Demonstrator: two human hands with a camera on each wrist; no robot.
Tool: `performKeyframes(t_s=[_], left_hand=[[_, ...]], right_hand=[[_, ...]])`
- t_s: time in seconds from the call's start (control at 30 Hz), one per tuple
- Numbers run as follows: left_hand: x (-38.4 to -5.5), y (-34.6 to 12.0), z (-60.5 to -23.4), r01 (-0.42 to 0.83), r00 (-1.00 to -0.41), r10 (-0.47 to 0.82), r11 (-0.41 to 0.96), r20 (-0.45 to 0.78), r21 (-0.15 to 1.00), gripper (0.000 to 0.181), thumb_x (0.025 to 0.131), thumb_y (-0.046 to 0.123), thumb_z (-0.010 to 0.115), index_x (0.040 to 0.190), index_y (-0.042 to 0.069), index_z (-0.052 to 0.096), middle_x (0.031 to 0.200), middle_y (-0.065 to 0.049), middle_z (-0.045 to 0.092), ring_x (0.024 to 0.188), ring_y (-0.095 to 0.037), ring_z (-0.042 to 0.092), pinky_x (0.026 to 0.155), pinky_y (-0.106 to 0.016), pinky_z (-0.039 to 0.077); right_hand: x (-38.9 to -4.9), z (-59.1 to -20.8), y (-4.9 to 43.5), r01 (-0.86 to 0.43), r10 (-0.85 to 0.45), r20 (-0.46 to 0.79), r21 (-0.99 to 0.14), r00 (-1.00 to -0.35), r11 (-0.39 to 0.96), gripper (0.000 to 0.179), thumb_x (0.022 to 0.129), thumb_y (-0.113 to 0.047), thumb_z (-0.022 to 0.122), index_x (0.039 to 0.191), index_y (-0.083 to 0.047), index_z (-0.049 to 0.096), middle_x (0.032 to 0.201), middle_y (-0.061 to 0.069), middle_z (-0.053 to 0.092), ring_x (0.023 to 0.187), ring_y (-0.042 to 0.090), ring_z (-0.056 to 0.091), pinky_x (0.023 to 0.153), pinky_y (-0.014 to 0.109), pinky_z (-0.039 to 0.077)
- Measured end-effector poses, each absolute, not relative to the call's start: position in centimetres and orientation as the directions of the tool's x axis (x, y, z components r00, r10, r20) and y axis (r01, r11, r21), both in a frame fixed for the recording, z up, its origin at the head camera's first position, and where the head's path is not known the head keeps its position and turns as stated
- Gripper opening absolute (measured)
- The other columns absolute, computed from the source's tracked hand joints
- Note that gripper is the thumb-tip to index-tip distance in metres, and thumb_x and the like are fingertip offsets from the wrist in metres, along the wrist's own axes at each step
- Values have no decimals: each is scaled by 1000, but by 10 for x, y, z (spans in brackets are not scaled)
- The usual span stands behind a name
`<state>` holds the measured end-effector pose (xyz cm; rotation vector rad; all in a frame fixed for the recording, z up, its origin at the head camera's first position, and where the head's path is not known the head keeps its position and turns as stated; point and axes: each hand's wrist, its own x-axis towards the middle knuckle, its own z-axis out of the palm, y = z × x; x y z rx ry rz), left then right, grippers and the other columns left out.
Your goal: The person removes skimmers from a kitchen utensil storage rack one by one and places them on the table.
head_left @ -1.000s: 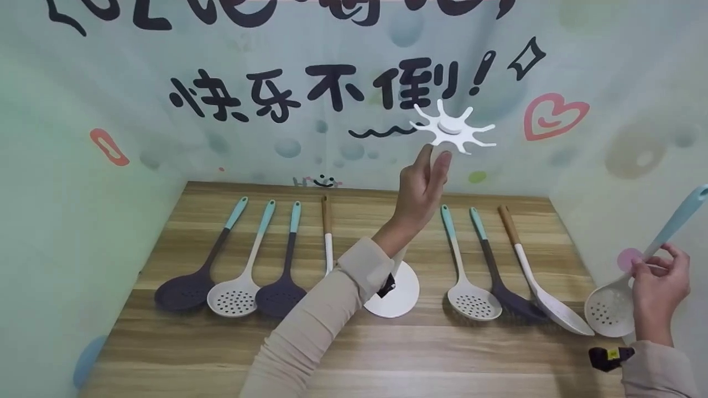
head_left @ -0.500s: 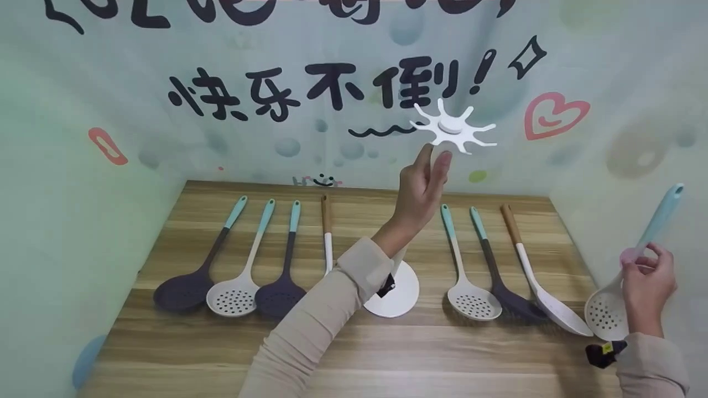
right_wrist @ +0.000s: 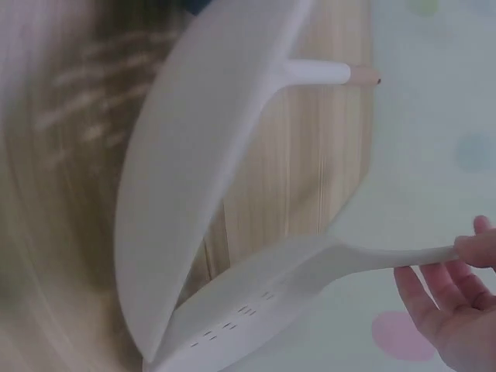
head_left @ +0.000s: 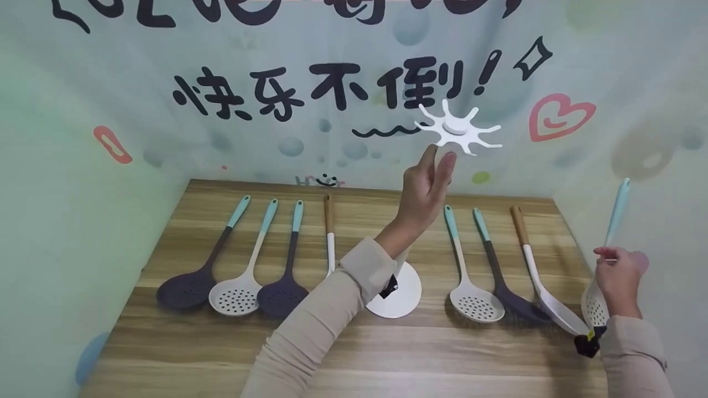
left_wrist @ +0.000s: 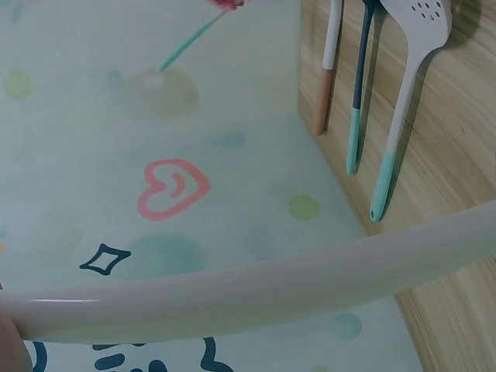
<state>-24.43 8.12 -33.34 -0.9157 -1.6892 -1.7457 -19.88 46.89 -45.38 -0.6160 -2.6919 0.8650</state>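
Note:
My left hand (head_left: pixel 423 190) grips the upper pole of a white utensil stand (head_left: pixel 456 127), whose hooked ring spreads above my fingers. Its round base (head_left: pixel 408 301) sits on the table, partly behind my sleeve. In the left wrist view the pole (left_wrist: pixel 256 301) crosses the picture. At the table's right edge my right hand (head_left: pixel 622 282) pinches the shaft of a white skimmer with a teal handle (head_left: pixel 618 207). The skimmer's perforated head (right_wrist: pixel 248 310) points down, its lower tip close to or touching a white spoon with a wooden handle (right_wrist: pixel 209 155); contact is unclear.
Left of the stand lie a dark skimmer (head_left: pixel 185 290), a white skimmer (head_left: pixel 235 297), another dark skimmer (head_left: pixel 282 294) and a wooden-handled utensil (head_left: pixel 330 243), partly hidden by my sleeve. To the right lie a white skimmer (head_left: pixel 477 303) and a dark utensil (head_left: pixel 517 304). Printed cloth walls surround the table.
My right hand has moved left with the skimmer, and its handle has swung from leaning right to nearly upright. The wooden-handled spoon on the right has shifted slightly. My left hand keeps its grip.

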Motion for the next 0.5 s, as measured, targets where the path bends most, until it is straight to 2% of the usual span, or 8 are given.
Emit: performKeyframes(t_s=[0.07, 0.13, 0.23, 0.3, 0.5], left_hand=[[-245, 82, -333, 774, -624, 79, -67, 777, 629, 60, 94, 57, 28, 92, 0, 45, 52, -5, 40, 45, -3, 32, 42, -18, 25], [-245, 82, -332, 776, -623, 80, -65, 778, 628, 59, 94, 57, 28, 91, 0, 44, 52, -5, 40, 45, -3, 32, 43, -18, 25], [-245, 82, -332, 779, -620, 82, -60, 780, 625, 58, 95, 56, 28, 90, 1, 44, 52, -5, 40, 45, -3, 32, 43, -17, 25], [-245, 83, -332, 779, -620, 81, -56, 781, 624, 58, 95, 56, 28, 89, 1, 44, 52, -4, 40, 45, -3, 31, 43, -17, 25], [-246, 82, -333, 775, -626, 75, -43, 776, 630, 57, 95, 56, 28, 86, 1, 43, 53, -3, 40, 45, -2, 31, 43, -18, 25]], right_hand=[[-202, -455, 467, 278, 381, 62, -579, -922, 766, 33, 91, 0, 41, 120, 12, 49, 117, 31, 41, 95, 37, 48, 66, 21, 43], [-205, -457, 465, 258, 317, 7, -564, -949, 784, 40, 89, 0, 41, 127, 14, 42, 125, 39, 34, 107, 50, 42, 79, 39, 47], [-209, -461, 461, 257, 264, -70, -555, -962, 791, 50, 86, 1, 42, 133, 16, 33, 130, 45, 19, 118, 60, 27, 94, 63, 32], [-212, -464, 459, 263, 240, -115, -552, -964, 791, 54, 85, 2, 42, 135, 17, 27, 132, 48, 13, 120, 62, 21, 98, 65, 25], [-216, -474, 459, 274, 181, -229, -494, -957, 825, 60, 86, -4, 43, 137, 15, 20, 128, 54, 10, 116, 67, 19, 94, 67, 27]])
